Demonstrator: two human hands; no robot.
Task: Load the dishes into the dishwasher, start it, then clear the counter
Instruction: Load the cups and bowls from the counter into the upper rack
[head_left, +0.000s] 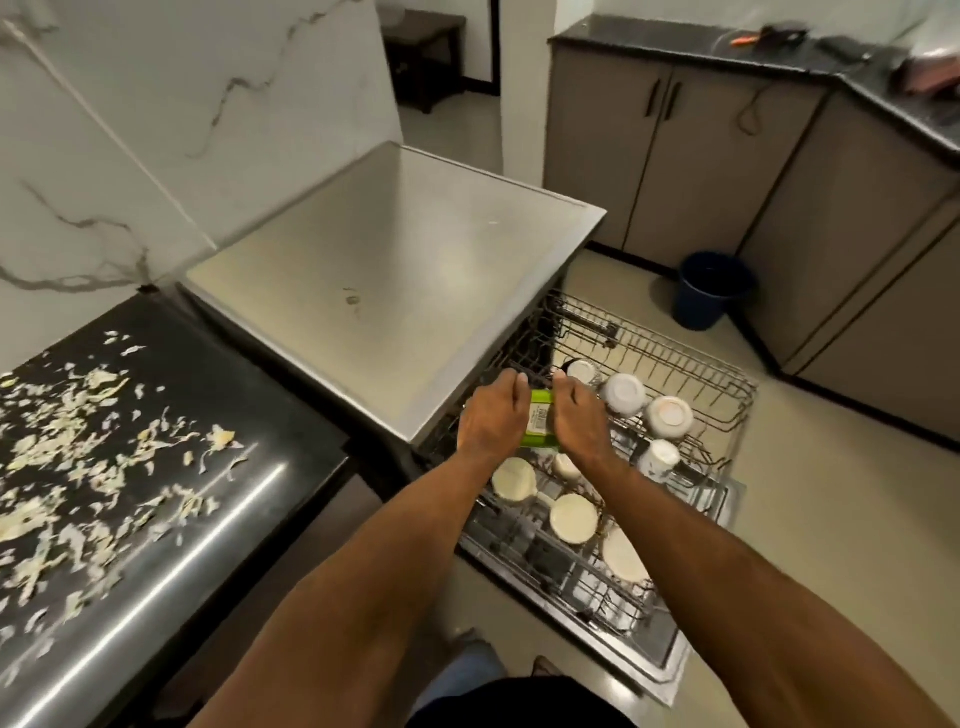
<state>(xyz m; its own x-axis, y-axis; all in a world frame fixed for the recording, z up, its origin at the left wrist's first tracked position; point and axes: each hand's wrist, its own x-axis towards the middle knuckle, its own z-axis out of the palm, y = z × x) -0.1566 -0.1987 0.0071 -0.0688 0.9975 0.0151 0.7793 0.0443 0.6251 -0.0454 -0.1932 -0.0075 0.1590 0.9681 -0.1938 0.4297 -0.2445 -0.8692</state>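
While gripped: green box (540, 420) between fingers (519, 385).

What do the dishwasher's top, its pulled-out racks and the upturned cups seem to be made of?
Dishwasher top: brushed stainless steel, judging by its dull grey sheen. Racks: thin metal wire, probably coated; finish unclear. Cups: glazed white ceramic, apparently; smooth and glossy.

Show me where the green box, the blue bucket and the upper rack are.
green box (540, 422): head view, on its label side.
blue bucket (702, 306): head view, on its outer wall.
upper rack (737, 387): head view, on its far wire rim.
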